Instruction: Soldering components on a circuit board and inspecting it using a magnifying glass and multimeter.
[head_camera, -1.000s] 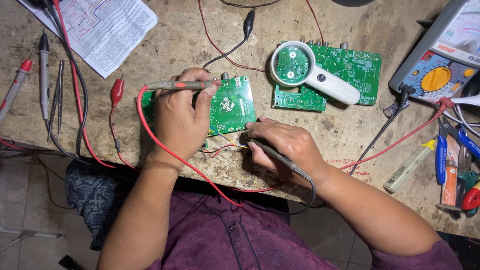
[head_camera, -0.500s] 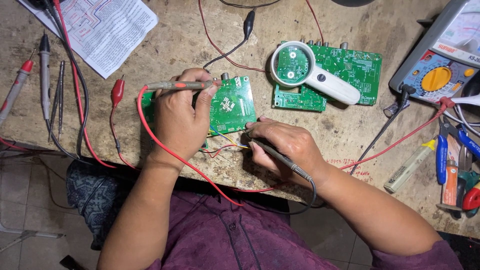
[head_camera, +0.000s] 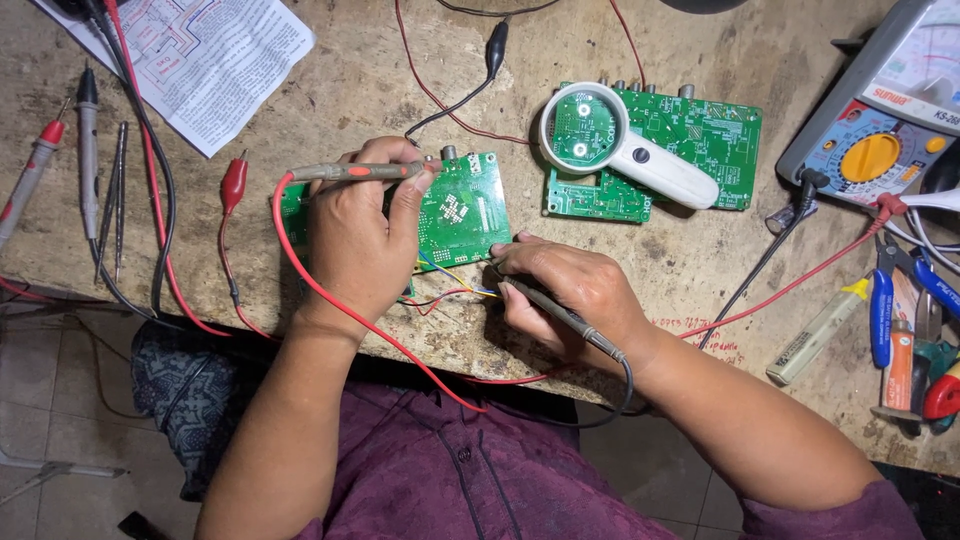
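A small green circuit board (head_camera: 462, 212) lies at the near edge of the worn workbench (head_camera: 400, 90). My left hand (head_camera: 355, 235) rests over its left part and grips a red-wired test probe (head_camera: 345, 172) lying sideways, tip pointing right at the board's top edge. My right hand (head_camera: 570, 290) holds a black-wired test probe (head_camera: 560, 315) like a pen, its tip at the board's lower right corner, near thin coloured wires (head_camera: 450, 283).
A second green board (head_camera: 700, 135) with a white magnifier (head_camera: 625, 150) on it lies to the right. An analog multimeter (head_camera: 885, 130) stands far right above pliers and tools (head_camera: 910, 340). A printed diagram sheet (head_camera: 200, 60), spare probes (head_camera: 85, 140) and a red clip (head_camera: 233, 183) lie left.
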